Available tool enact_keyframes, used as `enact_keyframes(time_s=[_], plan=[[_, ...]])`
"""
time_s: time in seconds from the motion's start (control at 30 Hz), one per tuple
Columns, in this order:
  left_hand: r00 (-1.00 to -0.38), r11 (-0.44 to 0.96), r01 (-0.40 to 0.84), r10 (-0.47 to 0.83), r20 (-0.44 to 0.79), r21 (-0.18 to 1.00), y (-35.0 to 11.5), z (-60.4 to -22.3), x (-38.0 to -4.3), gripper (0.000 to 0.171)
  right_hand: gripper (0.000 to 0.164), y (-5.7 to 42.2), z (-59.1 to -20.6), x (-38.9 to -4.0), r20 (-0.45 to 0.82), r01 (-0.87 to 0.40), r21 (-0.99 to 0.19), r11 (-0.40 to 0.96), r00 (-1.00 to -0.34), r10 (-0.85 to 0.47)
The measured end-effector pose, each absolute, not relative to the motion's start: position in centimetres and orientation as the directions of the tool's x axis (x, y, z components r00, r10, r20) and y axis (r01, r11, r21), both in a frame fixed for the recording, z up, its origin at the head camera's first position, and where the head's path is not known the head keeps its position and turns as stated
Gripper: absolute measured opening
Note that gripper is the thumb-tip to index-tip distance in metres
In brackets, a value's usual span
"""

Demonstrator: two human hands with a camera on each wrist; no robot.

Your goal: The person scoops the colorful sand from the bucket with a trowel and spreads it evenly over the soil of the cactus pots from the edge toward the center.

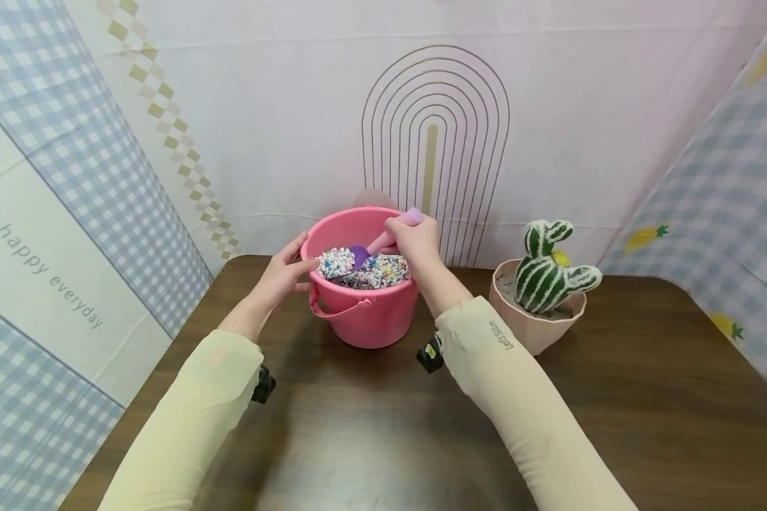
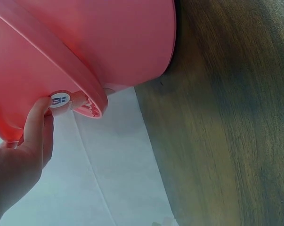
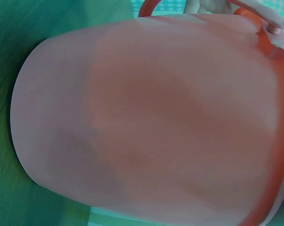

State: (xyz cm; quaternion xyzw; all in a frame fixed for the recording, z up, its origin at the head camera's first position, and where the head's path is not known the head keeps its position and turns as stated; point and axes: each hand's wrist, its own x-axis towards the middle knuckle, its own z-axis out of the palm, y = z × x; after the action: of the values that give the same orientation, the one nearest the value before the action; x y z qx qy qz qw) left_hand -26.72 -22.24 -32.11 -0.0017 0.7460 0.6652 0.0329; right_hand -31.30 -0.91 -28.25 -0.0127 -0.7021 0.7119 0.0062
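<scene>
A pink bucket [image 1: 377, 319] with its handle hanging down stands on the table, holding small multicoloured pellets [image 1: 383, 271]. My left hand [image 1: 284, 273] grips the bucket's left rim, thumb at the edge and fingers along the outside. In the left wrist view the left hand [image 2: 26, 146] touches the bucket near a round sticker [image 2: 60, 100]. Over the rim, my right hand [image 1: 418, 241] holds a toy shovel by its pale pink handle [image 1: 390, 233]. Its purple blade [image 1: 360, 257], tilted down to the left, bears a heap of pellets. The bucket wall [image 3: 170, 117] fills the right wrist view.
To the right of the bucket stands a pale pink pot [image 1: 530, 330] with a knitted green and white cactus [image 1: 543, 280]. A patterned cloth [image 1: 281, 106] hangs behind the dark wooden table [image 1: 371, 426]. Checked cloths flank both sides.
</scene>
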Motion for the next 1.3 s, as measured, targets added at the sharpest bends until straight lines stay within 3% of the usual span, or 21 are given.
enact_keyframes(time_s=[0.43,0.73,1.3], plan=[[-0.996,0.123,-0.053,0.065,-0.061,0.991,-21.8,-32.2,-26.5,0.069,0.009,0.4,-28.1,-30.9,-0.045,0.039,-0.993,-0.111,-0.998,0.052],[-0.997,0.128,-0.056,0.054,-0.063,0.99,-21.7,-32.1,-26.5,0.07,0.027,1.2,-27.6,-30.9,-0.119,0.097,-0.963,-0.251,-0.99,0.074],[-0.997,0.146,-0.054,0.041,-0.061,0.988,-22.1,-32.0,-26.5,0.07,0.015,2.8,-27.1,-31.1,-0.138,0.099,-0.933,-0.346,-0.986,0.09]])
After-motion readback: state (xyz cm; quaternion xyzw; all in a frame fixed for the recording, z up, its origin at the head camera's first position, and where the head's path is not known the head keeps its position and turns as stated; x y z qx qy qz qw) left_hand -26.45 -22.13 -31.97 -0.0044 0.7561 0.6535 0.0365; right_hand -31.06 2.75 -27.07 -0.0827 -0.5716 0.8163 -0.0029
